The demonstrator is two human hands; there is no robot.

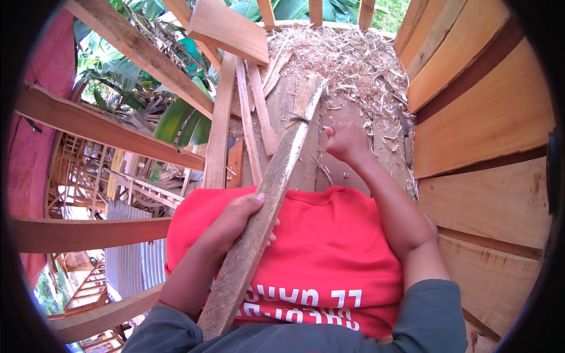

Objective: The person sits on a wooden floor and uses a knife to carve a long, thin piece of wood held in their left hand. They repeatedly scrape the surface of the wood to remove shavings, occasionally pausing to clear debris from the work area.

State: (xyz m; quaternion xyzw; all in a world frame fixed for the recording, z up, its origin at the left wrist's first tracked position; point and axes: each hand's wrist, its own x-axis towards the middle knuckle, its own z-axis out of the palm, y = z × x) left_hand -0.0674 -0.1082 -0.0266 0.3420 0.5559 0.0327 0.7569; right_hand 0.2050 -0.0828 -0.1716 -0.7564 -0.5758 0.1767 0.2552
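Note:
A long rough wooden plank (268, 194) slants from my waist up and away, its far part lying over the floorboards. My left hand (241, 216) is closed around its near half, thumb on top and fingertips showing at the right edge. Along the plank's far right edge the wood is pale and freshly cut. My right hand (346, 143) is a closed fist around the handle of a knife (301, 119), most of the handle hidden. The knife's narrow dark blade lies across the plank's pale edge. Red cloth (329, 235) covers my lap beneath the plank.
Curled wood shavings (353, 65) cover the far floor. A second knife (407, 141) lies by the plank wall (482, 112) at the right. Loose boards (220, 123) and a thick wood block (229, 29) are at the far left, beside open railing beams (112, 129).

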